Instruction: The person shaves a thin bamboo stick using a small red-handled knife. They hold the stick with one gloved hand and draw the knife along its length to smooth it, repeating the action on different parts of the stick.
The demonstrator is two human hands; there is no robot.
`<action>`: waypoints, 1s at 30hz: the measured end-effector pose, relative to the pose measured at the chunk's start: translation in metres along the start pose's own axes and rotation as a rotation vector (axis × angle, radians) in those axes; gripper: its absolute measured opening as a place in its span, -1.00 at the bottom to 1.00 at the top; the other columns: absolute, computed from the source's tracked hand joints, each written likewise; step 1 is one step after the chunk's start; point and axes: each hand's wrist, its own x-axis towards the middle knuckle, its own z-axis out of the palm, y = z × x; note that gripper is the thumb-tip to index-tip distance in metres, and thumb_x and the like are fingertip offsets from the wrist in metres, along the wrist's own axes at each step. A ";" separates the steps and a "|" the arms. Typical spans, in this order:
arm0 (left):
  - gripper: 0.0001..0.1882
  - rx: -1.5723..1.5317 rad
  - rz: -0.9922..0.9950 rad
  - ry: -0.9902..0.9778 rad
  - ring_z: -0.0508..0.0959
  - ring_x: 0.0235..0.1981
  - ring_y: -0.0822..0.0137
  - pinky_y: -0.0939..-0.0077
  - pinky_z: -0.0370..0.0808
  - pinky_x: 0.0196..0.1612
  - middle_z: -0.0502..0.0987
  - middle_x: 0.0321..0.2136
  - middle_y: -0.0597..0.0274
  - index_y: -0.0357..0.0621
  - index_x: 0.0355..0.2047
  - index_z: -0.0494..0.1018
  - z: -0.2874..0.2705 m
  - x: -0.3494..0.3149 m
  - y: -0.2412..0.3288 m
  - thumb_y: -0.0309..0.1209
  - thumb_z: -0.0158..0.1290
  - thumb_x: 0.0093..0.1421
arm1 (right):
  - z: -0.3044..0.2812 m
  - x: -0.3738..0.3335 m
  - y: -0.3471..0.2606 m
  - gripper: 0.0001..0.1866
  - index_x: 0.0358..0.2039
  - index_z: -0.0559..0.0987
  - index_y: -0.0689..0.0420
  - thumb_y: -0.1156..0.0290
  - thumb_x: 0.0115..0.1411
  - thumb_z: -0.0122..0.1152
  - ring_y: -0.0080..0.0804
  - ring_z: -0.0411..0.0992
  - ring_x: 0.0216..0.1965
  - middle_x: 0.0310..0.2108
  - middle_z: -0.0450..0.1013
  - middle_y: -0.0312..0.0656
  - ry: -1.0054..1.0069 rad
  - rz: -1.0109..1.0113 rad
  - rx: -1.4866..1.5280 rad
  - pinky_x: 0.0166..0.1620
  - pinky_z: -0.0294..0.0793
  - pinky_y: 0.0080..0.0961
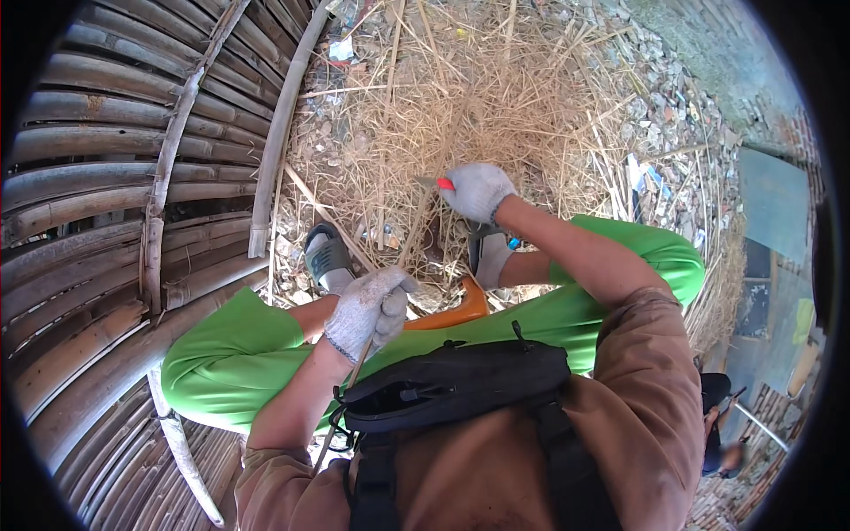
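Note:
My right hand (479, 191), in a pale knitted glove, is closed around the red handle (445, 184) of a small knife. Its short blade (425, 180) points left. Nearer to me, my left hand (370, 308), gloved too, is closed on a thin bamboo strip (413, 237). That strip slants from below the knife back through my left fist, and its near end passes beside my body. Whether the blade touches the strip I cannot tell. Part of an orange plastic seat or stool (460, 307) shows between my legs.
Straw-like shavings (505, 115) and loose strips cover the rubble ground ahead. A bamboo slat wall (115, 142) rises on the left. My sandalled foot (329, 258) is near the strip; a black bag (456, 385) sits at my waist. Another person (719, 425) is at the right edge.

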 end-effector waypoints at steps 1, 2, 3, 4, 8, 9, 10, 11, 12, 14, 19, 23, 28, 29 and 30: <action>-0.68 -0.015 0.001 -0.003 0.29 -0.74 0.55 0.57 0.20 -0.73 0.32 -0.63 0.50 -0.19 -0.11 0.50 -0.002 0.001 -0.002 -0.16 0.01 0.57 | 0.001 0.010 0.007 -0.54 -0.15 0.76 0.08 -0.02 0.40 0.09 0.07 0.68 -0.05 -0.13 0.70 0.06 0.024 0.008 -0.008 0.05 0.67 0.00; -0.68 -0.028 0.003 -0.008 0.29 -0.74 0.55 0.57 0.20 -0.74 0.32 -0.63 0.50 -0.19 -0.11 0.50 -0.004 0.004 -0.004 -0.16 0.01 0.57 | 0.002 0.021 0.019 -0.54 -0.14 0.76 0.08 -0.02 0.39 0.10 0.07 0.68 -0.05 -0.12 0.71 0.06 0.049 0.017 -0.018 0.06 0.67 0.00; -0.69 -0.042 0.006 -0.013 0.29 -0.75 0.54 0.57 0.20 -0.74 0.32 -0.63 0.50 -0.19 -0.11 0.50 -0.004 0.004 -0.005 -0.17 0.02 0.57 | 0.002 0.033 0.031 -0.54 -0.13 0.77 0.08 -0.03 0.38 0.10 0.07 0.68 -0.04 -0.11 0.71 0.05 0.074 0.026 -0.027 0.06 0.67 0.01; -0.69 -0.043 -0.002 -0.017 0.29 -0.74 0.54 0.57 0.20 -0.73 0.32 -0.63 0.50 -0.19 -0.11 0.50 -0.004 0.005 -0.004 -0.17 0.02 0.57 | 0.004 0.045 0.042 -0.53 -0.12 0.77 0.08 -0.03 0.38 0.10 0.07 0.68 -0.04 -0.11 0.71 0.05 0.091 0.049 -0.027 0.06 0.67 0.00; -0.68 -0.033 -0.017 0.012 0.25 -0.77 0.55 0.58 0.20 -0.74 0.28 -0.65 0.49 -0.24 -0.11 0.47 0.006 -0.002 0.004 -0.18 0.03 0.55 | -0.005 0.084 0.074 -0.50 -0.05 0.77 0.07 -0.05 0.38 0.08 0.06 0.67 0.03 -0.04 0.70 0.06 0.078 0.139 -0.027 0.11 0.65 -0.01; -0.67 -0.023 -0.021 0.025 0.23 -0.78 0.55 0.59 0.20 -0.75 0.27 -0.66 0.48 -0.27 -0.11 0.46 0.009 -0.002 0.005 -0.18 0.03 0.54 | -0.003 0.093 0.084 -0.50 -0.04 0.77 0.07 -0.05 0.39 0.08 0.06 0.66 0.05 -0.03 0.70 0.07 0.086 0.164 -0.027 0.13 0.65 -0.02; -0.67 -0.039 -0.017 0.014 0.23 -0.78 0.55 0.58 0.20 -0.75 0.27 -0.66 0.48 -0.27 -0.11 0.45 0.009 -0.001 0.006 -0.18 0.02 0.55 | 0.000 0.104 0.095 -0.49 -0.04 0.77 0.07 -0.05 0.39 0.08 0.06 0.66 0.06 -0.02 0.69 0.07 0.095 0.189 -0.024 0.14 0.65 -0.02; -0.67 -0.055 -0.014 0.005 0.23 -0.78 0.55 0.58 0.20 -0.76 0.27 -0.66 0.48 -0.27 -0.11 0.45 0.008 -0.001 0.006 -0.18 0.02 0.55 | 0.001 0.114 0.103 -0.48 -0.04 0.77 0.08 -0.05 0.39 0.06 0.05 0.65 0.09 0.00 0.69 0.08 0.094 0.218 0.000 0.16 0.63 -0.03; -0.66 -0.071 -0.013 -0.005 0.24 -0.78 0.55 0.58 0.20 -0.76 0.27 -0.66 0.47 -0.27 -0.11 0.45 0.007 -0.002 0.006 -0.18 0.01 0.55 | 0.001 0.122 0.113 -0.48 -0.04 0.77 0.09 -0.05 0.40 0.06 0.06 0.65 0.08 0.00 0.69 0.08 0.094 0.228 0.010 0.16 0.63 -0.02; -0.66 -0.070 -0.032 -0.035 0.24 -0.74 0.50 0.53 0.18 -0.72 0.26 -0.66 0.47 -0.23 -0.07 0.47 0.000 0.000 0.006 -0.16 -0.03 0.59 | 0.001 0.132 0.116 -0.47 -0.03 0.76 0.10 -0.05 0.40 0.05 0.09 0.66 0.07 -0.01 0.69 0.08 0.088 0.230 0.033 0.14 0.63 0.00; -0.66 -0.097 -0.035 -0.024 0.24 -0.75 0.49 0.52 0.18 -0.73 0.26 -0.66 0.46 -0.25 -0.09 0.46 -0.007 0.004 0.007 -0.17 -0.06 0.59 | -0.003 0.097 0.064 -0.47 -0.08 0.76 0.13 -0.04 0.42 0.01 0.10 0.67 -0.01 -0.07 0.69 0.11 0.030 0.083 0.053 0.10 0.64 0.00; -0.65 -0.091 -0.024 -0.009 0.23 -0.76 0.51 0.54 0.17 -0.74 0.28 -0.64 0.47 -0.24 -0.09 0.46 -0.006 0.005 0.004 -0.16 -0.08 0.60 | -0.001 0.004 -0.009 -0.50 -0.17 0.75 0.13 -0.02 0.43 0.02 0.08 0.69 -0.10 -0.19 0.70 0.09 -0.034 -0.054 0.141 0.05 0.66 -0.02; -0.64 -0.088 -0.017 -0.018 0.24 -0.76 0.51 0.55 0.17 -0.74 0.26 -0.64 0.46 -0.25 -0.09 0.47 -0.005 0.006 0.001 -0.16 -0.09 0.61 | 0.013 -0.060 -0.055 -0.61 -0.30 0.70 0.09 0.06 0.43 0.09 0.08 0.68 -0.26 -0.37 0.67 0.03 0.016 -0.239 0.142 -0.12 0.67 0.01; -0.64 -0.090 -0.013 -0.013 0.24 -0.76 0.51 0.55 0.17 -0.74 0.26 -0.64 0.46 -0.26 -0.09 0.47 -0.004 0.006 0.000 -0.16 -0.09 0.61 | 0.009 -0.057 -0.054 -0.60 -0.28 0.71 0.09 0.04 0.42 0.09 0.06 0.69 -0.23 -0.34 0.68 0.03 0.003 -0.213 0.140 -0.10 0.69 0.01; -0.64 -0.104 -0.013 -0.023 0.24 -0.76 0.51 0.55 0.17 -0.74 0.26 -0.64 0.46 -0.26 -0.09 0.46 -0.006 0.006 0.000 -0.17 -0.10 0.61 | 0.006 -0.052 -0.053 -0.59 -0.25 0.72 0.09 0.03 0.41 0.09 0.05 0.70 -0.20 -0.31 0.69 0.03 -0.010 -0.189 0.138 -0.08 0.70 0.01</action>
